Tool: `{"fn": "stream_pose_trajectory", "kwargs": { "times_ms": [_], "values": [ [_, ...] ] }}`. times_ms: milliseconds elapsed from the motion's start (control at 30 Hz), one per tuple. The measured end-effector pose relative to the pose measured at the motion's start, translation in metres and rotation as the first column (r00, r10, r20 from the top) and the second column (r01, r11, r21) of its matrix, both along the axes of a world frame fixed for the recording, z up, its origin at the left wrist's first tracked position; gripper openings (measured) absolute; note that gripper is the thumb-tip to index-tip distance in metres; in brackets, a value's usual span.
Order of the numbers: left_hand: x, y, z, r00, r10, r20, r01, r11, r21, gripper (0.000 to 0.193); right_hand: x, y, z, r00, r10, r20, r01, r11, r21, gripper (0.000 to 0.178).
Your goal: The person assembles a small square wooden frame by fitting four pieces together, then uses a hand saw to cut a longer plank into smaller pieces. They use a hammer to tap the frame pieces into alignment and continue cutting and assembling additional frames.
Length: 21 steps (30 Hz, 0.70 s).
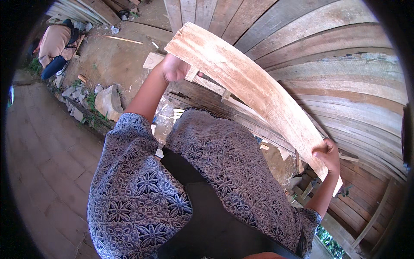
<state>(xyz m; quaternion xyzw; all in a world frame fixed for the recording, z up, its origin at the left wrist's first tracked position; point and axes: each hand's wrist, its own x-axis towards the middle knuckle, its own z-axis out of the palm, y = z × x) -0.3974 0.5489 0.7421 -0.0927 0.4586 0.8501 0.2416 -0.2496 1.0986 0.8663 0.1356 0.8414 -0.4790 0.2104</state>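
Observation:
A long, pale wooden board (246, 84) stretches in front of me, slanting from the upper middle down to the right. Its far-left end looks rough-cut. My left hand (174, 69) holds the board near that end from below, and its fingers are mostly hidden behind the wood. Near the other end, my right hand (328, 156) grips the outer edge, thumb lying on the board's face. Under the board is a narrow wooden frame or bench (241, 107), partly covered by it.
A wall of wooden planks (340, 82) rises close on the right. To the left lie a big stone (108, 102), smaller rocks and a paved strip (47, 172). A person (56, 47) is bent low at the far left. Wood scraps litter the dirt ground (116, 56).

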Motion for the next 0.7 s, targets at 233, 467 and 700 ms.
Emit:
{"fn": "stream_pose_trajectory", "kwargs": {
  "times_ms": [233, 467, 700],
  "values": [
    [-0.002, -0.038, 0.007, 0.996, 0.037, 0.076, -0.045, 0.993, 0.106, 0.092, -0.014, 0.029, -0.006, 0.989, 0.148, 0.004, -0.146, 0.969, 0.199, 0.039],
    [0.006, -0.038, 0.007, 0.998, 0.054, -0.033, -0.061, 0.948, -0.313, 0.092, -0.029, 0.023, -0.004, 0.95, 0.3, 0.09, -0.311, 0.872, 0.378, 0.041],
    [0.003, -0.023, 0.038, 0.963, -0.253, -0.096, 0.195, 0.894, -0.403, 0.049, -0.038, 0.067, -0.056, 0.95, 0.219, 0.221, -0.299, 0.841, 0.452, 0.038]
  ]
}}
